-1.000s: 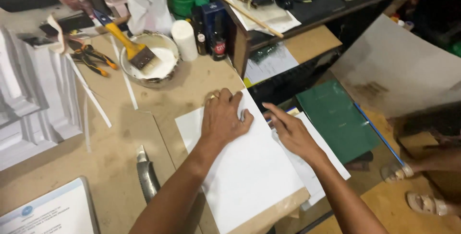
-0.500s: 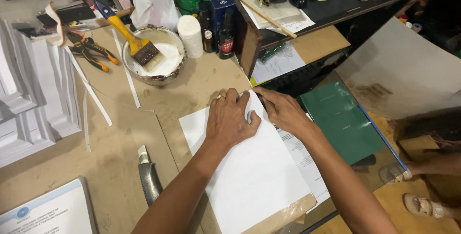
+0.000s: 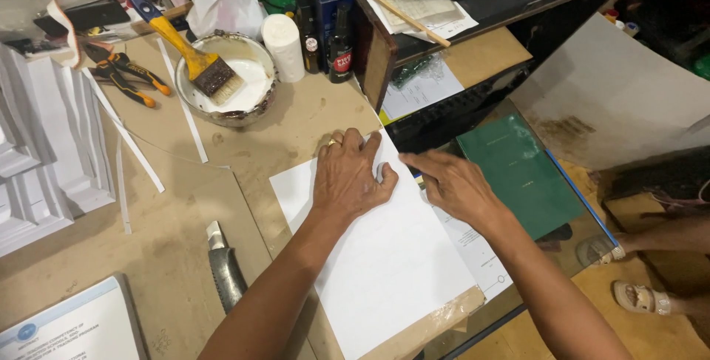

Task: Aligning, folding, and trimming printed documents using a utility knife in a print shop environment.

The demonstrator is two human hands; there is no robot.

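Left hand [image 3: 349, 179] lies flat, fingers spread, on the white sheet [image 3: 384, 264]; right hand [image 3: 452, 182] presses open-fingered at its right edge, gripping nothing.

Two hands [image 3: 351, 179], one white sheet [image 3: 384, 256], one brush [image 3: 200, 60], two dark bottles [image 3: 340, 42].

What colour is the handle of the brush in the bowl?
Yellow; the brush handle shows best in the head view, above the bowl.
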